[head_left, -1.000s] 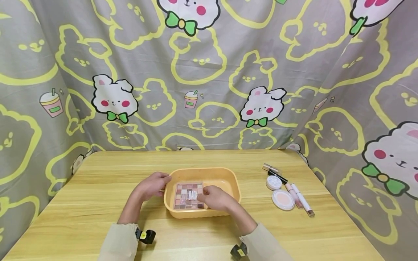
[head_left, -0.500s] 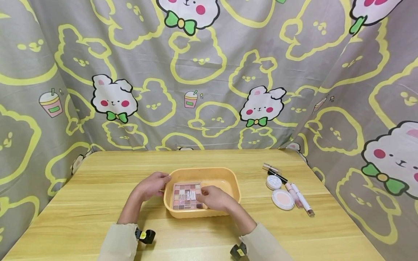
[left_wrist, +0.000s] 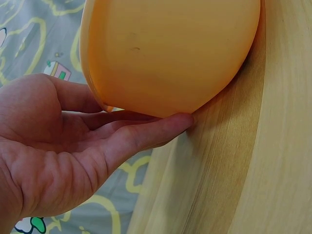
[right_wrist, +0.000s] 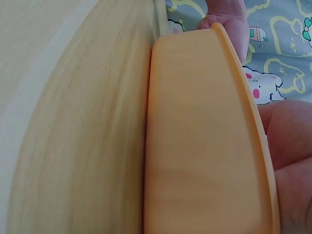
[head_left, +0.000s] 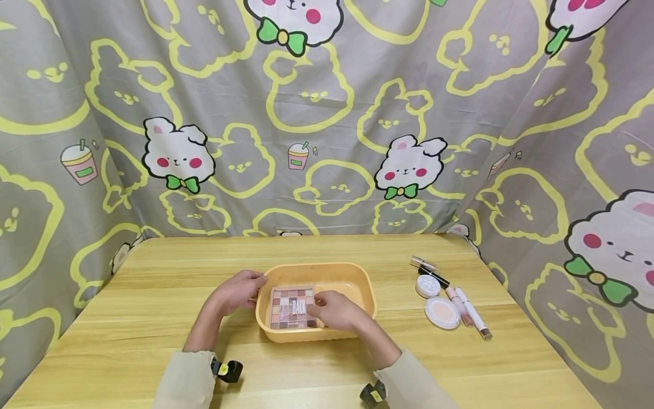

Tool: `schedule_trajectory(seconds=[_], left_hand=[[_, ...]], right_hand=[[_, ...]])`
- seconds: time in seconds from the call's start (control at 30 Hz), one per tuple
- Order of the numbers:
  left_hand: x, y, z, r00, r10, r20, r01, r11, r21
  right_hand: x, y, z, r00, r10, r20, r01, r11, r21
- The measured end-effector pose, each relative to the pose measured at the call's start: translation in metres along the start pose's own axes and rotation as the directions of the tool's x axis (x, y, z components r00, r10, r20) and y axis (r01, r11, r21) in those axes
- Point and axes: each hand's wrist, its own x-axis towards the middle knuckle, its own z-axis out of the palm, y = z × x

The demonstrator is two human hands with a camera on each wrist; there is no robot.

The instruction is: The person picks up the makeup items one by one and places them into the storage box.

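A shallow yellow-orange plastic basket (head_left: 352, 279) sits on the table in the head view. Inside, on its left, lies a square eyeshadow palette (head_left: 286, 308) with a grid of pans and the letters "BACK" on its cover. My right hand (head_left: 338, 310) reaches over the near rim and pinches the palette's right edge, its other fingers hidden behind thumb and palm. At the basket's left end my left hand (head_left: 239, 289) holds the wall. The left wrist view shows one finger of that hand (left_wrist: 73, 156) hooked at the rim and the thumb against the outer side.
To the right lie a round white compact (head_left: 428, 286), a round case with a pale pink face (head_left: 442, 313), a black tube (head_left: 434, 277), a small gold-capped tube (head_left: 423, 263), a pink tube (head_left: 460, 307) and a white tube (head_left: 473, 313). A patterned curtain (head_left: 327, 142) hangs behind the table.
The palette has shifted slightly left inside the basket, with the right hand moving a little along with it. The left hand stays at the basket's left end.
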Motion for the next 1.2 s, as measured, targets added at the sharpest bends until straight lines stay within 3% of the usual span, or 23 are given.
schedule_trajectory(seconds=[0.57,1.2], left_hand=[[0.0002,-0.0003,0.0002,1.000,0.004,-0.008,-0.004,1.000,-0.001],[-0.0007,0.0007,-0.0001,1.000,0.001,-0.003,-0.001,1.000,0.003]], right_hand=[[0.0022,0.0006,0.0014,0.999,0.038,-0.032,-0.038,0.999,0.008],[-0.0002,-0.0006,-0.0027,0.998,0.055,-0.001,-0.055,0.997,0.056]])
